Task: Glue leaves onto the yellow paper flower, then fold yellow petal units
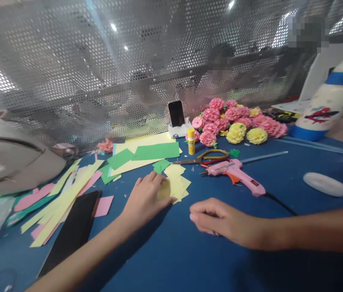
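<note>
My left hand [146, 198] rests on the blue table [189, 259] with its fingers curled onto a small stack of yellow paper squares [178, 182], pinching the nearest square between thumb and fingers. My right hand [220, 221] lies on the table just right of the stack, fingers curled loosely inward, with nothing visible in it. A pink glue gun [235, 172] lies behind my right hand, and scissors [203, 157] lie beyond it.
Green and yellow sheets [147, 153], paper strips [58, 202] and a black phone [72, 231] lie left. A glue stick [191, 141], a propped phone [176, 114], pink and yellow paper flowers [235, 121], a white bottle [326, 101] and a white lid [325, 184] stand behind. A perforated metal screen [98, 73] closes the back.
</note>
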Motion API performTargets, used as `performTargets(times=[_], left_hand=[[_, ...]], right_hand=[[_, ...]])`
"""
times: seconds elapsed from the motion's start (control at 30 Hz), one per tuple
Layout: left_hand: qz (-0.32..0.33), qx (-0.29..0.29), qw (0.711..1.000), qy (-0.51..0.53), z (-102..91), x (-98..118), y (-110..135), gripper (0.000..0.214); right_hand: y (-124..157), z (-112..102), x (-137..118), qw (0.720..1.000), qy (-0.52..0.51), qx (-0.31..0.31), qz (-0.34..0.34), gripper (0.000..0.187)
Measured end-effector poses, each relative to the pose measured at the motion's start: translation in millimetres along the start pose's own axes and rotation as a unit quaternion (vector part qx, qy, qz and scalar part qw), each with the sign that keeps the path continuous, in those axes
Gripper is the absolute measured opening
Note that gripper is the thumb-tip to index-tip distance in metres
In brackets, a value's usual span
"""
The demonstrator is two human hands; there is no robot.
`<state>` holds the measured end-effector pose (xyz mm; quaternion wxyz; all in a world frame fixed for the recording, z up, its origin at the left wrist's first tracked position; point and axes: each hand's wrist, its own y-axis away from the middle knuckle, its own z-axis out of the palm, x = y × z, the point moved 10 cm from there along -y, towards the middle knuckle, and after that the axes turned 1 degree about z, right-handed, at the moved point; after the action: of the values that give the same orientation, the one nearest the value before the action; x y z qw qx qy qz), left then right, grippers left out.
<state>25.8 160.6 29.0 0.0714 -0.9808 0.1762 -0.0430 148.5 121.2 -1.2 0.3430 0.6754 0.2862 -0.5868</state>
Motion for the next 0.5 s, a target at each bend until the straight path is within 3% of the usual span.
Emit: performTargets(times=[0.1, 0.23, 0.4, 0.5], left_hand=[[0.025, 0.021, 0.999, -0.041, -7.1, 10.6, 3.2, 0.026], [0.068, 0.044, 0.994, -0.079, -14.2, 21.9, 4.9, 0.009], [0.120, 0.095, 0.985, -0.077, -23.3, 26.8, 6.9, 0.024], [0.149, 0.147, 0.977, -0.044, -32.3, 25.3, 10.8, 0.024]], right_hand=[[-8.0, -9.0, 9.3, 0.987, -0.151, 0.037, 0.030, 0.048], [-14.1, -22.8, 11.6, 0.970, -0.223, 0.085, 0.049, 0.046], [-18.9, -23.0, 20.6, 0.939, -0.306, 0.121, 0.104, 0.031], [-20.9, -11.1, 26.0, 0.921, -0.344, 0.100, 0.156, 0.030]])
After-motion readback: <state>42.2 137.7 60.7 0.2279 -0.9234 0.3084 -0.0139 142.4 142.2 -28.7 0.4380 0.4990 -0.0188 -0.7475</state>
